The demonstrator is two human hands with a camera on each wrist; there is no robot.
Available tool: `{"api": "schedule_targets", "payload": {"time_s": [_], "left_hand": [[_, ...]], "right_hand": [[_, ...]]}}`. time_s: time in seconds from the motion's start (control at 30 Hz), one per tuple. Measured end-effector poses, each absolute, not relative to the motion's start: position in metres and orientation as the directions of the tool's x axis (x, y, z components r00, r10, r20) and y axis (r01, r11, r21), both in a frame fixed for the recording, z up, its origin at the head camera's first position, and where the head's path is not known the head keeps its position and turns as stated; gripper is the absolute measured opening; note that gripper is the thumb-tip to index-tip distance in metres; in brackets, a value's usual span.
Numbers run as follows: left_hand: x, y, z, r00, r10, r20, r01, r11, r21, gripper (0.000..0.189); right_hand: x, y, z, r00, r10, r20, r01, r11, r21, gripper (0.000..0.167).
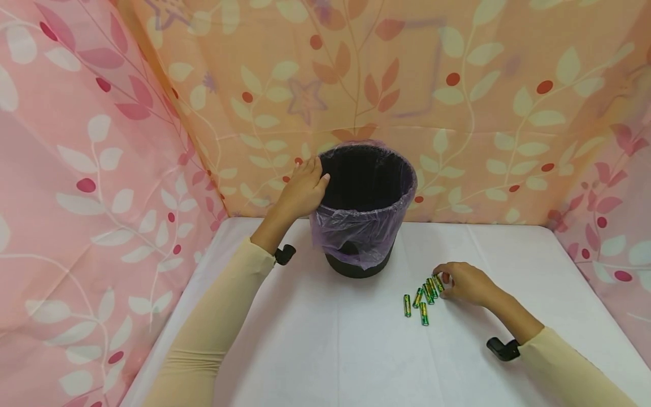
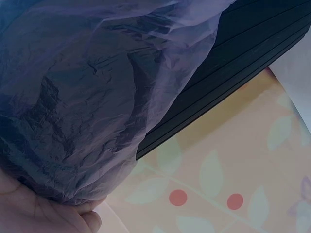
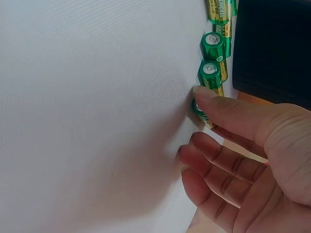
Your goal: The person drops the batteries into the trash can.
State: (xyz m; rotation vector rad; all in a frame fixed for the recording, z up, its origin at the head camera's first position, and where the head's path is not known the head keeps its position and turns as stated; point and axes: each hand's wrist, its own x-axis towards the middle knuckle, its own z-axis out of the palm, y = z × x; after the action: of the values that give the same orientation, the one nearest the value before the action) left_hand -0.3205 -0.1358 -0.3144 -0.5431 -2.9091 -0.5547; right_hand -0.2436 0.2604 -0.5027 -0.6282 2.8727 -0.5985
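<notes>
A black trash bin [image 1: 358,270] lined with a thin purple plastic bag [image 1: 351,234] stands on the white table. My left hand [image 1: 303,189] holds the bin's left rim over the bag. In the left wrist view its palm and fingertips [image 2: 90,219] lie against the crinkled bag. Right of the bin, several green and gold batteries [image 1: 424,314] lie in a loose group. At the group's right end my right hand [image 1: 467,282] pinches one battery [image 3: 198,109] between thumb and index finger. Its other fingers are bent and hold nothing.
The white table [image 1: 305,350] reaches back to an orange leaf-patterned cloth [image 1: 351,85]. Pink patterned cloth [image 1: 86,226] hangs on the left, and more on the right. Each wrist wears a black camera mount. Inside the bin is dark.
</notes>
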Motion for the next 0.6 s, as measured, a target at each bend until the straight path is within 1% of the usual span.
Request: {"api": "schedule_targets", "payload": {"time_s": [0.27,0.6], "left_hand": [[-0.3202,-0.1365,-0.3148,-0.926,0.323,0.195,0.373,0.866,0.334,0.064],[-0.3198,-0.137,-0.3143,-0.928,0.323,0.183,0.368,0.867,0.336,0.065]], "right_hand": [[-0.2462,0.2631,-0.5041,-0.895,-0.442,-0.066,-0.378,0.828,-0.414,0.046],[-0.2482,0.2679,-0.5003,-0.887,-0.453,-0.089,-0.371,0.815,-0.446,0.044]]}}
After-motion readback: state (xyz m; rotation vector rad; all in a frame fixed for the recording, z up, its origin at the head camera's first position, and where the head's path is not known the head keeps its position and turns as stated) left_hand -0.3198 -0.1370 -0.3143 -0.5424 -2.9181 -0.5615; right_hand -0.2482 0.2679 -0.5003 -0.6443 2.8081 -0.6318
